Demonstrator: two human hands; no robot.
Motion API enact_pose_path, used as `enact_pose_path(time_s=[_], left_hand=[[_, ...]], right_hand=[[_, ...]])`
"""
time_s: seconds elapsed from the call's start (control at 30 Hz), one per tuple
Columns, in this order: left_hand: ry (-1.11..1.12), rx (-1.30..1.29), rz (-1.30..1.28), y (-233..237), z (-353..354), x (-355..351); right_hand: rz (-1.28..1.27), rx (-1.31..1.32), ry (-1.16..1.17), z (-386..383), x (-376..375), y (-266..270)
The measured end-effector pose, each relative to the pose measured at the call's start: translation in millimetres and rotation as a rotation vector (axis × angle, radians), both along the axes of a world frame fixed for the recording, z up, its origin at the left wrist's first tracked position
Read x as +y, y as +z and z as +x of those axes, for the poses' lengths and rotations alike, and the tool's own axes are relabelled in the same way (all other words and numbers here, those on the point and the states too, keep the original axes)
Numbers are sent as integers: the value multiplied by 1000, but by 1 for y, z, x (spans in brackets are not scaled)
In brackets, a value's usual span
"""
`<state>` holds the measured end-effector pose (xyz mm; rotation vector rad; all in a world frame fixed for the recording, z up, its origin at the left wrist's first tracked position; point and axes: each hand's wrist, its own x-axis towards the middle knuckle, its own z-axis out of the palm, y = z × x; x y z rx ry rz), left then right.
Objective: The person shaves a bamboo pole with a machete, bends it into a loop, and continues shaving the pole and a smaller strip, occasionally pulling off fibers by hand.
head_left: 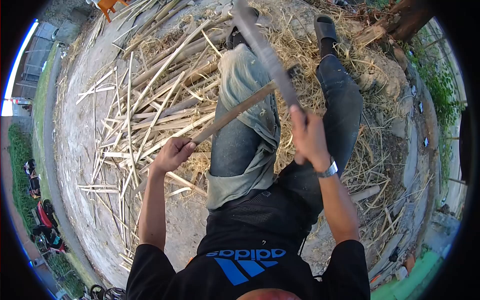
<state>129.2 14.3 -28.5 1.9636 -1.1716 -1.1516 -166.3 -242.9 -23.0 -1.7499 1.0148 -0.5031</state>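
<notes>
My left hand (175, 154) is closed around a brown bamboo strip (232, 114), which slants up and to the right across my thigh. In my right hand (310, 137) is a machete (265, 52), its long grey blade pointing up and away, smeared by motion. Blade and strip cross near the strip's far end, just beyond my knee. A pale dusty cloth (242, 75) covers that knee, and its lower part (232, 190) wraps the upper thigh. The machete's handle is mostly hidden in my fist.
Split bamboo strips (155, 120) lie heaped on the ground to my left. Curly shavings (295, 45) cover the ground around my feet. A tree trunk (407, 20) stands at the upper right, an orange chair (107, 7) at the upper left, and a red motorbike (46, 215) far left.
</notes>
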Motion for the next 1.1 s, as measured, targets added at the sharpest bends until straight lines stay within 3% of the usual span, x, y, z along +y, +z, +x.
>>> enact_pose_path(time_s=[0.07,0.1,0.2,0.23,0.3,0.4,0.47,0.57,0.63,0.7,0.77,0.9,0.97,1.1], left_hand=[[-11,16,-21,-1,1,-4],[0,28,-5,-2,1,-3],[17,49,8,-5,-3,0],[6,46,-14,-4,-4,0],[-16,12,-45,-1,-5,-3],[45,-38,-100,-16,-5,-3],[333,-405,-240,-21,-14,-3],[481,-787,-502,-9,10,1],[572,-1036,-515,33,12,-15],[631,-990,-569,51,2,-32],[547,-905,-299,58,-17,-46],[202,-595,-490,53,-103,-74],[143,-607,-526,47,-132,-78],[245,-416,-460,34,-153,-63]], right_hand=[[-174,13,235,-4,10,0],[-167,12,233,-2,8,-1],[300,-93,-171,13,-10,-3],[297,-91,-162,11,-5,-3],[-38,-28,47,7,11,-1],[-4,-40,137,-3,27,11],[83,-132,71,-6,28,16],[289,-392,-92,-13,27,36],[328,-467,-110,-16,26,40],[221,-568,-213,-14,28,42],[211,-605,-227,-10,30,42],[78,-662,-401,17,39,40],[35,-697,-473,21,39,35],[113,-650,-462,8,32,35]])
